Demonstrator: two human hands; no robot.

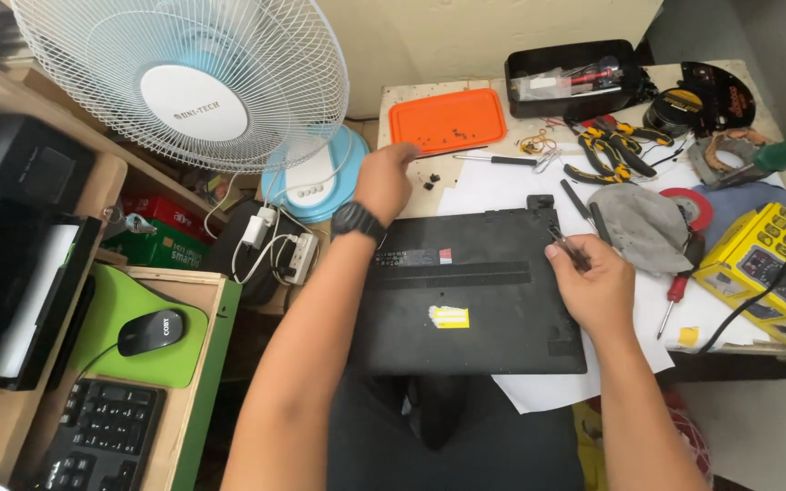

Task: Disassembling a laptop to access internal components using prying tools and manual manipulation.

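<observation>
Black laptop (pixel 475 300) with yellow sticker (pixel 448 316), orange tray (pixel 448 118), white fan (pixel 184 77), green mouse pad (pixel 129 332), yellow multimeter (pixel 775 264)

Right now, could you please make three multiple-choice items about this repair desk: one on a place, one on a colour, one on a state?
1. Where does the left hand reach?
A. onto the mouse
B. toward the orange tray
C. into the black box

2. What colour is the mouse pad?
A. green
B. red
C. white

3. How does the black laptop lie?
A. open, screen lit
B. standing on edge
C. closed, underside up

Answers: 1 B, its fingers point at the tray's near edge. 2 A, green shows around the mouse. 3 C, the vent strip and stickers face up, while the right hand holds a thin tool over it.
</observation>
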